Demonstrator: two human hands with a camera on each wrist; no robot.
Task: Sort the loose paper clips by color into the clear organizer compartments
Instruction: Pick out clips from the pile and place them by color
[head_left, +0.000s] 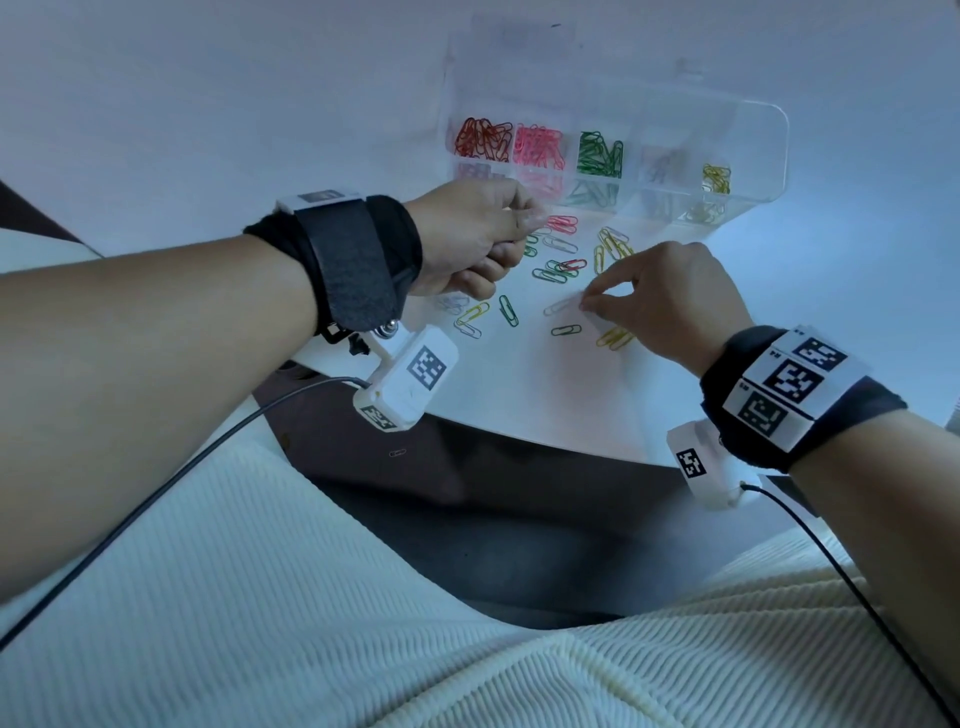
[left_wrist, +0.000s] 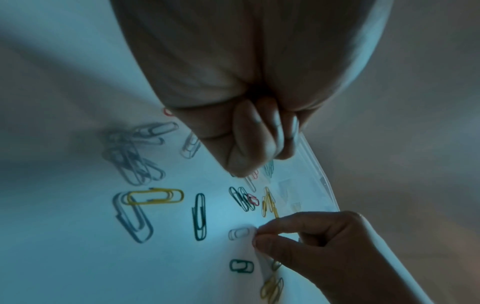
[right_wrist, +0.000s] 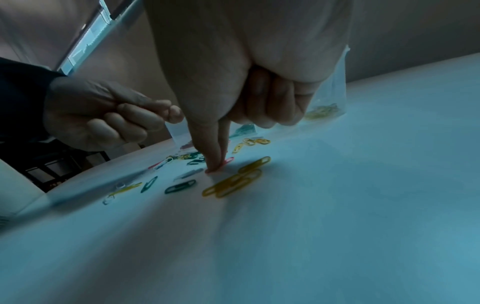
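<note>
The clear organizer (head_left: 769, 156) lies at the back right of the white table, with red (head_left: 483, 140), pink (head_left: 540, 148), green (head_left: 600, 153), pale and yellow (head_left: 717, 179) clips in separate compartments. Loose clips lie in front of it: green (head_left: 508, 310), yellow (head_left: 615, 338), pink (head_left: 563, 224) and white ones. My right hand (head_left: 586, 304) pinches one end of a white clip (left_wrist: 239, 233) lying flat on the table, thumb and forefinger pressed down (right_wrist: 214, 167). My left hand (head_left: 519, 234) hovers over the pile's left side with fingers curled (left_wrist: 262, 148); nothing shows in it.
The table's near edge (head_left: 519, 441) runs just behind my wrists, with dark floor below and one clip (head_left: 397, 453) lying on it. Cables trail from both wrist cameras across the ribbed white cloth on my lap. A cluster of white clips (left_wrist: 135, 156) lies left of the pile.
</note>
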